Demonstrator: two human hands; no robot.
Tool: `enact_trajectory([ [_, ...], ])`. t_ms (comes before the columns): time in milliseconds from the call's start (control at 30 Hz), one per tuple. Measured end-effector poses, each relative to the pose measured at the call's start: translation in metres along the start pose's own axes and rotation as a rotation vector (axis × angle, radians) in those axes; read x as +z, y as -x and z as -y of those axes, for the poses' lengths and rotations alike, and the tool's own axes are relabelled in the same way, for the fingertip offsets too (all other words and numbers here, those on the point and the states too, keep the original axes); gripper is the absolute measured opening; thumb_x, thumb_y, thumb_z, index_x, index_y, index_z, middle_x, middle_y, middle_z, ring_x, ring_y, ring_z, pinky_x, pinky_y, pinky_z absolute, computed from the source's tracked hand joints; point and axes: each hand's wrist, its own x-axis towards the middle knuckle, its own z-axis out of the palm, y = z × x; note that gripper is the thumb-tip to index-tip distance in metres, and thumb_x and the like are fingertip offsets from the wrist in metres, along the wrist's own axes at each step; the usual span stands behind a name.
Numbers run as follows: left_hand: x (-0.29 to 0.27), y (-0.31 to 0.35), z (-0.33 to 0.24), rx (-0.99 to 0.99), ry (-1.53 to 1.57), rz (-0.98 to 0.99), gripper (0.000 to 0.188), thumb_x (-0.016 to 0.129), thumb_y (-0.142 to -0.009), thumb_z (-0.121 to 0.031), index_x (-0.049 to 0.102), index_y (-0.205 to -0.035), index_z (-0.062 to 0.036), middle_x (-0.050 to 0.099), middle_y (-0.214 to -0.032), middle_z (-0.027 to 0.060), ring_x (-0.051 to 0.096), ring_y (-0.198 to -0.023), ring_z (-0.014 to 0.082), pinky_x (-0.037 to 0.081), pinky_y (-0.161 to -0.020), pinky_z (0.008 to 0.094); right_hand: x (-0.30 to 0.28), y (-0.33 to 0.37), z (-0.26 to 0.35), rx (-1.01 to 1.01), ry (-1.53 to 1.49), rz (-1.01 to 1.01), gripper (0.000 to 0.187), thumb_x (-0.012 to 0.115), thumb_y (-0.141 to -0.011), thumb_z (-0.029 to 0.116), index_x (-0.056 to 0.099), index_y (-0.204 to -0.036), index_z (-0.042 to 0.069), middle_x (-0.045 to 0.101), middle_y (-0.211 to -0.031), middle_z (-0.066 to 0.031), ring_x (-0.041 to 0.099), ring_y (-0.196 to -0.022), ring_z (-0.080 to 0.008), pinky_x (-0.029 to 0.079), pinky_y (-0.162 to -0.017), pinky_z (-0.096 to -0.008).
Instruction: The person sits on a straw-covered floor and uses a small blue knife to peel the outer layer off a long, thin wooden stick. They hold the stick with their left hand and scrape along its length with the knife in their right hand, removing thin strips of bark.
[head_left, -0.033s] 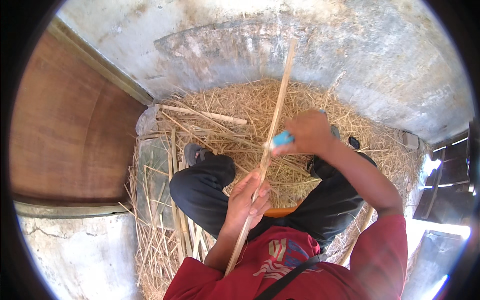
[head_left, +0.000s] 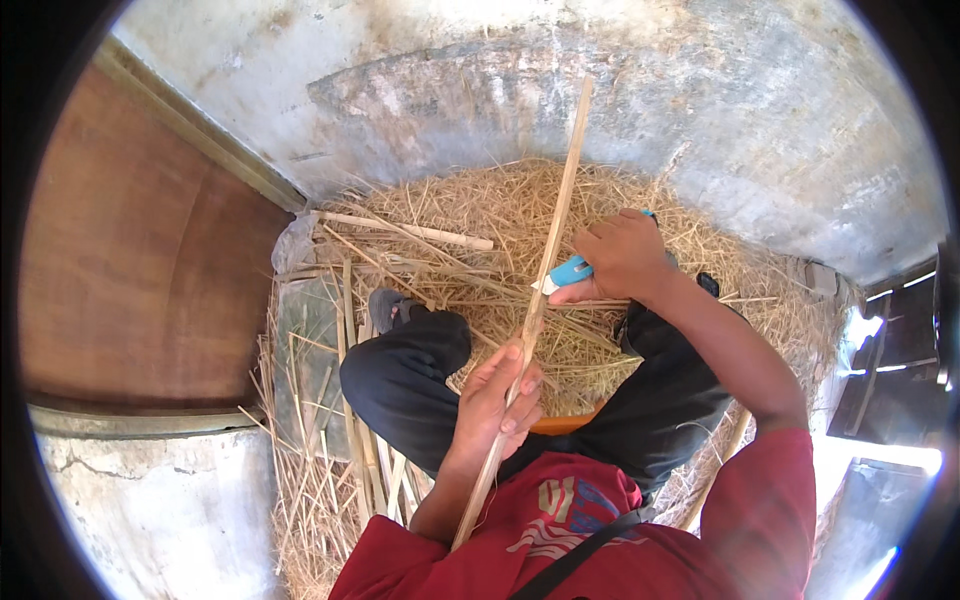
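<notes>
A long, thin bamboo strip point(head_left: 566, 185) slants from my lap up toward the wall. Its lower part lies in my left hand point(head_left: 495, 395), whose fingers are wrapped round it with the thumb on top. In my right hand point(head_left: 625, 258) is a utility knife point(head_left: 572, 271) with a blue handle. The pale blade tip touches, or nearly touches, the strip's right edge, a little above my left hand. My right thumb is close to the strip, below the knife.
Straw or shavings point(head_left: 470, 195) cover the floor between my legs and the wall point(head_left: 450, 90). Several bamboo strips point(head_left: 430, 234) lie at the left. A brown wooden panel point(head_left: 150, 240) stands on the far left. Part of an orange thing point(head_left: 560, 424) shows between my legs.
The blurred right hand now appears sharp, with the knife blade plainly visible at nearly the same spot on the strip. My left hand and the strip have hardly moved.
</notes>
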Motion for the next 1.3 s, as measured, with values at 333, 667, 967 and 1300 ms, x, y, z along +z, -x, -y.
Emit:
enact_trajectory([
  [333, 0.005, 0.004, 0.001, 0.016, -0.034, 0.002, 0.039, 0.04, -0.102, -0.025, 0.041, -0.136, -0.0044, 0.046, -0.073, 0.0012, 0.031, -0.039, 0.0023, 0.025, -0.035, 0.0167, 0.0, -0.004, -0.01, -0.052, 0.021, -0.061, 0.073, 0.056, -0.061, 0.083, 0.048, -0.052, 0.011, 0.045, -0.045, -0.0034, 0.051, -0.041, -0.0226, 0.038, -0.045, -0.0348],
  [667, 0.014, 0.033, 0.017, -0.093, -0.08, -0.019, 0.041, 0.039, -0.103, -0.023, 0.037, -0.139, -0.0043, 0.044, -0.074, 0.0013, 0.031, -0.04, 0.0025, 0.027, -0.036, 0.0166, -0.001, 0.012, -0.09, 0.398, 0.236, 0.068, 0.075, 0.047, -0.073, 0.081, 0.06, -0.059, 0.009, 0.053, -0.047, -0.0057, 0.057, -0.043, -0.022, 0.046, -0.043, -0.0353],
  [967, 0.008, 0.061, 0.027, -0.199, -0.185, -0.014, 0.042, 0.038, -0.103, -0.021, 0.036, -0.142, -0.0056, 0.045, -0.076, 0.0015, 0.031, -0.039, 0.0026, 0.03, -0.038, 0.0174, -0.008, 0.047, -0.154, 0.567, 0.312, 0.055, 0.074, 0.041, -0.082, 0.076, 0.062, -0.064, 0.008, 0.054, -0.046, -0.0073, 0.06, -0.046, -0.0241, 0.047, -0.044, -0.0372],
  [1300, 0.008, 0.098, 0.029, -0.379, -0.582, -0.028, 0.043, 0.041, -0.102, -0.023, 0.037, -0.141, -0.0073, 0.045, -0.073, 0.0006, 0.035, -0.042, 0.0039, 0.032, -0.039, 0.0169, -0.029, 0.074, -0.221, 1.509, 0.128, 0.171, 0.088, 0.026, -0.086, 0.076, 0.066, -0.1, -0.001, 0.065, -0.099, -0.0257, 0.065, -0.095, -0.0359, 0.05, -0.081, -0.0482],
])
